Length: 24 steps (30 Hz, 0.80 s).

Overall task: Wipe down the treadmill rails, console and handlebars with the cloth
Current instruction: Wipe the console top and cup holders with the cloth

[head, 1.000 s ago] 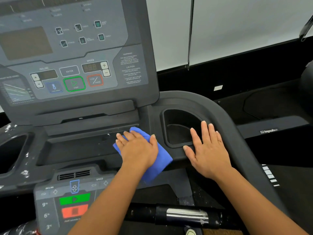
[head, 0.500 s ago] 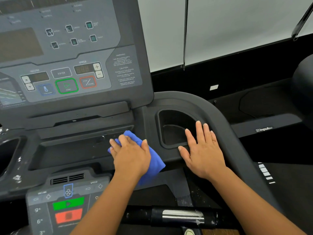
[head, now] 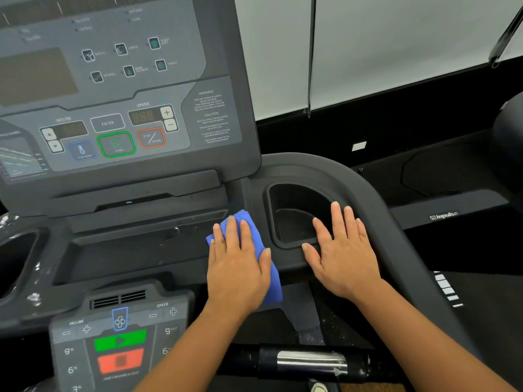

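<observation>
- My left hand (head: 239, 267) lies flat, fingers spread, pressing the blue cloth (head: 256, 239) onto the treadmill console (head: 169, 244) ledge at centre frame; nothing is clamped.
- My right hand (head: 343, 256) rests open and empty, palm down, beside the cup holder (head: 294, 213), right of centre.
- Handlebar (head: 311, 362) crosses the bottom edge.

Even, soft indoor light fills the scene, brightest on the pale blind (head: 396, 46) at upper right, while the floor below it falls to near black. The console panel (head: 119, 89) is slightly blurred, its small print smeared and hard to read. A sharp glint marks the metal grip sensor (head: 311, 360) on the bar at the bottom. Faint shadows sit under both hands. Straight edges bow toward the frame's borders from the wide lens.
</observation>
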### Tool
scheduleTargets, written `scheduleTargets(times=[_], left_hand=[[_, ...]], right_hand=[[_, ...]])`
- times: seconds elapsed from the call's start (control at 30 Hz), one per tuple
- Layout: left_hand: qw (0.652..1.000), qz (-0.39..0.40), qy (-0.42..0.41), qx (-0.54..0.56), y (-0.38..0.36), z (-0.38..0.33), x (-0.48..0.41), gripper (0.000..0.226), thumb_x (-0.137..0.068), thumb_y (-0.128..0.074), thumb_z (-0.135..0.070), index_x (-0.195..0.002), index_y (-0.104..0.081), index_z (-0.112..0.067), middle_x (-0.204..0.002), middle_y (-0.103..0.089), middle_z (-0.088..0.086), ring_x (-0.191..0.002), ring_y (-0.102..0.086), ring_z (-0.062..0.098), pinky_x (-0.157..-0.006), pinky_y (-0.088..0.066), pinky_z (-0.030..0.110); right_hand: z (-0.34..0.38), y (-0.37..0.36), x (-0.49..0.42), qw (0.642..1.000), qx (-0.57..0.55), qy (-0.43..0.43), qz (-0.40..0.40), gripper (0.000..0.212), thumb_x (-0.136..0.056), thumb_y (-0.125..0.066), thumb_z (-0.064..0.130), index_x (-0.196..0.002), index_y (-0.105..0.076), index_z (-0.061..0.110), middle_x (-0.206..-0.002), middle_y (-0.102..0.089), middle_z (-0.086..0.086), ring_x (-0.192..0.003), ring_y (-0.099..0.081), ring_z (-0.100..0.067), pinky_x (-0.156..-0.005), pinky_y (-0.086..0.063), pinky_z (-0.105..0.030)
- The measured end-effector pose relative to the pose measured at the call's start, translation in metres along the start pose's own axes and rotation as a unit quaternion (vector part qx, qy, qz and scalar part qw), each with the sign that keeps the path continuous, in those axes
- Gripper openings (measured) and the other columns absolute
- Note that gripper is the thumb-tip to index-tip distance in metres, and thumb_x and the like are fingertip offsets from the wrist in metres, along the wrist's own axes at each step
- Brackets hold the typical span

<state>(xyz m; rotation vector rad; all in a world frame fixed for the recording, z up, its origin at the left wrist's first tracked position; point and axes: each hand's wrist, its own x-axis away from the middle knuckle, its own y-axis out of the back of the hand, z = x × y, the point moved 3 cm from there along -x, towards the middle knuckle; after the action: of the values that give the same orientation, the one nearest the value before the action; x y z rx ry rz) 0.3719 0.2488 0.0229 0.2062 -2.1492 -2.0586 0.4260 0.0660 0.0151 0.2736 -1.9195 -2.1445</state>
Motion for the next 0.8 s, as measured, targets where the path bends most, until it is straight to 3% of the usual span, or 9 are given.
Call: scheduleTargets(times=[0.07,0.13,0.37,0.47,0.53,0.67,0.8], left_hand=[[1.000,0.022,0.018,-0.008,0.002,0.001,-0.019,0.072,-0.096,-0.016,-0.052,-0.151,-0.006,-0.006,-0.158,0.004,0.017,-0.141,-0.003,0.047,-0.116,-0.011,0.050],[0.999,0.033,0.027,-0.012,0.007,-0.008,-0.041,0.071,-0.098,-0.018,-0.050,-0.151,0.003,-0.007,-0.158,0.015,0.013,-0.139,0.010,0.050,-0.116,-0.002,0.053],[0.998,0.025,-0.057,-0.020,0.004,-0.028,-0.030,0.078,-0.092,0.001,-0.060,-0.151,-0.002,-0.008,-0.160,0.003,0.008,-0.141,0.019,0.039,-0.117,0.002,0.050],[0.995,0.002,-0.088,-0.042,0.000,-0.025,0.006,0.080,-0.092,-0.008,-0.059,-0.146,-0.029,-0.004,-0.155,-0.024,0.014,-0.143,-0.005,0.044,-0.114,-0.016,0.053],[0.994,0.005,-0.096,-0.047,-0.004,-0.026,0.015,0.080,-0.094,-0.008,-0.060,-0.142,-0.038,-0.003,-0.151,-0.034,0.015,-0.141,-0.014,0.046,-0.111,-0.025,0.056],[0.994,0.038,-0.090,-0.048,0.003,-0.030,-0.013,0.104,-0.076,0.022,-0.071,-0.151,-0.006,-0.005,-0.159,-0.002,0.012,-0.142,0.017,0.041,-0.117,0.002,0.050],[0.997,0.045,-0.063,-0.026,0.011,-0.025,-0.077,0.098,-0.079,0.006,-0.073,-0.151,-0.005,-0.008,-0.160,-0.001,0.009,-0.143,0.016,0.036,-0.117,0.003,0.049]], right_hand=[[0.000,0.001,0.000,1.000,0.001,-0.001,0.002,0.085,-0.080,0.010,0.063,-0.151,-0.014,0.023,-0.158,0.009,-0.016,-0.145,0.012,-0.033,-0.116,0.004,-0.044],[0.000,0.000,0.001,1.000,-0.004,-0.001,0.008,0.085,-0.079,0.010,0.063,-0.152,-0.013,0.023,-0.158,0.010,-0.016,-0.145,0.013,-0.033,-0.115,0.005,-0.043],[0.001,0.002,0.002,1.000,-0.009,0.003,0.014,0.088,-0.077,0.013,0.064,-0.152,-0.010,0.023,-0.157,0.013,-0.016,-0.144,0.015,-0.032,-0.115,0.006,-0.042],[0.000,0.002,0.001,1.000,-0.008,0.001,0.015,0.088,-0.077,0.014,0.064,-0.152,-0.008,0.023,-0.157,0.014,-0.015,-0.144,0.016,-0.032,-0.116,0.005,-0.043],[0.000,0.001,0.002,1.000,-0.002,0.001,0.016,0.087,-0.077,0.014,0.064,-0.152,-0.007,0.023,-0.157,0.015,-0.015,-0.144,0.017,-0.032,-0.117,0.004,-0.044],[-0.001,0.000,0.001,1.000,-0.002,0.001,0.017,0.087,-0.077,0.015,0.064,-0.152,-0.006,0.024,-0.157,0.015,-0.015,-0.144,0.017,-0.032,-0.116,0.004,-0.044],[-0.001,0.000,0.002,1.000,-0.006,0.003,0.020,0.087,-0.076,0.015,0.064,-0.152,-0.003,0.024,-0.157,0.016,-0.015,-0.144,0.018,-0.032,-0.116,0.006,-0.043]])
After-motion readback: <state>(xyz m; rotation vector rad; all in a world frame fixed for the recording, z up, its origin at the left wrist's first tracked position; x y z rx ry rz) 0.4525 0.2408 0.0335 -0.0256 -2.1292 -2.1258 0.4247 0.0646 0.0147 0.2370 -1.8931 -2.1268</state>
